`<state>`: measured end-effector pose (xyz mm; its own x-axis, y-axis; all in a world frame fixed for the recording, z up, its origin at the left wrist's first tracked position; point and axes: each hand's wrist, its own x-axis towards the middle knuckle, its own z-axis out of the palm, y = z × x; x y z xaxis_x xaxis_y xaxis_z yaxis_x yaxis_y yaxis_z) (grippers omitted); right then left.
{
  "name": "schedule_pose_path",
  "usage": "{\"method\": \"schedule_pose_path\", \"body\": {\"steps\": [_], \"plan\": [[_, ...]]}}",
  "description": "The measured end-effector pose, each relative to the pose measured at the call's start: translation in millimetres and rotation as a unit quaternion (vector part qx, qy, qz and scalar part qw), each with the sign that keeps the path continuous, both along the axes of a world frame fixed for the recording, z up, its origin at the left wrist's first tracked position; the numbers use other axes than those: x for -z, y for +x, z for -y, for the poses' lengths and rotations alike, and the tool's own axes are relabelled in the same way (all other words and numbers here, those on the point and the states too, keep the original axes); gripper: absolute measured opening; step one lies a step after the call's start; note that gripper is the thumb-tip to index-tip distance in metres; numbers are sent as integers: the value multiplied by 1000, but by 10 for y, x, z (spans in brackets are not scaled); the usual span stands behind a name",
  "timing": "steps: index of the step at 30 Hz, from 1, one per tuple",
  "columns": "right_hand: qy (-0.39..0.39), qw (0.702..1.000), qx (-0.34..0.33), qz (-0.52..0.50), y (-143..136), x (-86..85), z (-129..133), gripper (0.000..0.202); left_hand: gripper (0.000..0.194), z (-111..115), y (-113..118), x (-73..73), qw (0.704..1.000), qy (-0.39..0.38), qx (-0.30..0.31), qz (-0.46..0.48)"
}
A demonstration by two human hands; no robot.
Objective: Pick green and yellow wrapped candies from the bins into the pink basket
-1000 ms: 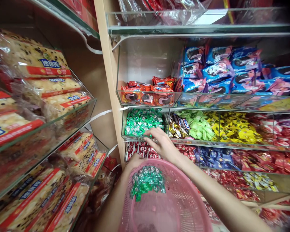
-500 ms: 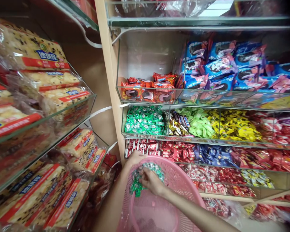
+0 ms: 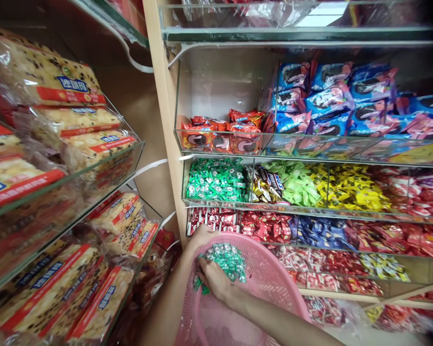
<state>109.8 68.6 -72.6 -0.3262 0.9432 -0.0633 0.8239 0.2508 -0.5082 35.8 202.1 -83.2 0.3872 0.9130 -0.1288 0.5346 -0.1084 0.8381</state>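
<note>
A pink plastic basket (image 3: 285, 288) with mesh sides is tilted in front of the shelves. My left hand (image 3: 203, 235) is closed on its far-left rim, most of the fingers hidden behind it. Inside lies a heap of green-wrapped candies (image 3: 229, 259), gathered towards the far side. My right hand (image 3: 214, 278) is down in the basket at the heap's left edge, its fingers curled in on some of those candies. A shelf bin just beyond holds more green-wrapped candies (image 3: 216, 178).
Glass-fronted shelves ahead carry red biscuit packs (image 3: 222, 129), blue biscuit packs (image 3: 330, 98), yellow-wrapped candies (image 3: 353, 187) and blue-wrapped candies (image 3: 319, 230). On the left, glass shelves with bagged sesame snack bars (image 3: 68, 84) stand close to my left arm. A wooden post (image 3: 166, 110) parts the two units.
My right hand has moved a little left and down inside the basket, uncovering more of the green candy heap. My left hand stays on the rim.
</note>
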Motion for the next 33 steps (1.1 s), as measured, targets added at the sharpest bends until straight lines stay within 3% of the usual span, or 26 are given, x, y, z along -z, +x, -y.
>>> {"method": "schedule_pose_path", "body": {"steps": [4, 11, 19, 22, 27, 33], "plan": [[21, 999, -25, 7, -7, 29, -11, 12, 56, 2, 0, 7, 1000, 2, -2, 2], [110, 973, -86, 186, -28, 203, -55, 25, 56, 1, -1, 5, 1000, -1, -2, 5], [115, 967, -120, 195, -225, 315, 59, 30, 56, 17, -2, -22, 1000, -3, -4, 8], [119, 962, -124, 211, -270, 370, 73, 23, 54, 30, -1, -19, 1000, -11, -15, 8], [135, 957, -128, 222, -187, 395, 47, 34, 53, 51, 1, -43, 999, -22, -31, 8], [153, 962, -118, 193, 7, 278, 43, 25, 55, 32, -4, -30, 999, -21, -25, 5]]}}
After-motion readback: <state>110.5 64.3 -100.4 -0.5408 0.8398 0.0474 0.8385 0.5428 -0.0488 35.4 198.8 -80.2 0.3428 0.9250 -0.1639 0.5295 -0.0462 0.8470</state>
